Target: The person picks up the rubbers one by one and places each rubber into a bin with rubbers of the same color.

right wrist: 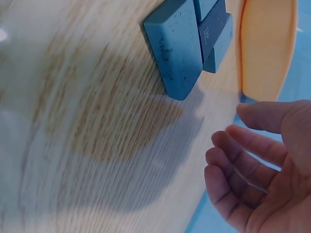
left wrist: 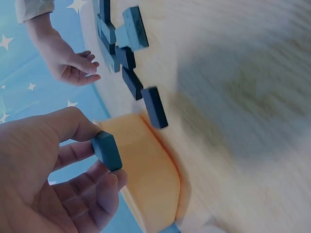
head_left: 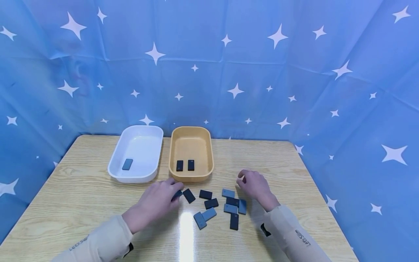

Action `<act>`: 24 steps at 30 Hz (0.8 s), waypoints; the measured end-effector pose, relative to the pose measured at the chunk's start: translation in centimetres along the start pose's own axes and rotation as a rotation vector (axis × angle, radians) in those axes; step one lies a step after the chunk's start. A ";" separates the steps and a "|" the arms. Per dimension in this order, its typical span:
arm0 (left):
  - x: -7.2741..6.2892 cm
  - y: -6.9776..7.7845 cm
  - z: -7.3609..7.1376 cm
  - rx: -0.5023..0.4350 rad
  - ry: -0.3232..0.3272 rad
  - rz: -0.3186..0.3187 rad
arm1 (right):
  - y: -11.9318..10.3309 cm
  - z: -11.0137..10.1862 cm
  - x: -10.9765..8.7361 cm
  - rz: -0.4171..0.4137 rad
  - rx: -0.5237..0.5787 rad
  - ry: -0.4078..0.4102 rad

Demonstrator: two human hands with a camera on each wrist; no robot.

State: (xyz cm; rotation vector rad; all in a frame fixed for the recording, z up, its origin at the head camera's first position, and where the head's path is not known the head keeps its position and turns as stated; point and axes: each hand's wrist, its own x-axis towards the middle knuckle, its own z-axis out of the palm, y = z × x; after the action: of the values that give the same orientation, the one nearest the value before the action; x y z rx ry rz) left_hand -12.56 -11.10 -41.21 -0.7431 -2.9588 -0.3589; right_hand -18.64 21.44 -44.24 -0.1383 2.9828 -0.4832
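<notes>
My left hand pinches a small blue-grey rectangular block between thumb and fingers, just in front of the tan tray. Beside it on the table lies a black block. My right hand holds nothing; its fingers are loosely bent over the table, right of a cluster of blocks. Nearest to it are a blue-grey block and another blue-grey block at the cluster's right edge. A black block lies among them.
Two black blocks, one of them on the left, lie in the tan tray. A white tray to its left holds one blue-grey block. More blocks, such as a touching blue-grey pair, lie nearer the front. A starry blue curtain hangs behind.
</notes>
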 end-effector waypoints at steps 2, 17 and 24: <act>0.0 -0.3 -0.4 0.006 -0.007 -0.012 | 0.0 0.0 -0.1 -0.004 -0.001 0.003; 0.2 -2.2 -2.8 0.038 0.084 -0.032 | -0.1 0.1 -0.1 -0.009 -0.013 0.010; 0.4 -3.2 -3.7 0.035 0.070 -0.070 | 0.0 0.3 0.0 -0.012 -0.012 0.011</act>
State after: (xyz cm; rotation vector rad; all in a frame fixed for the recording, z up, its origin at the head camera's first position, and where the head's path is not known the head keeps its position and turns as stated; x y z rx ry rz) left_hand -14.44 -14.58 -38.21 -0.6118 -2.9223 -0.3302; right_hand -18.56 21.40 -44.50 -0.1552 2.9981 -0.4687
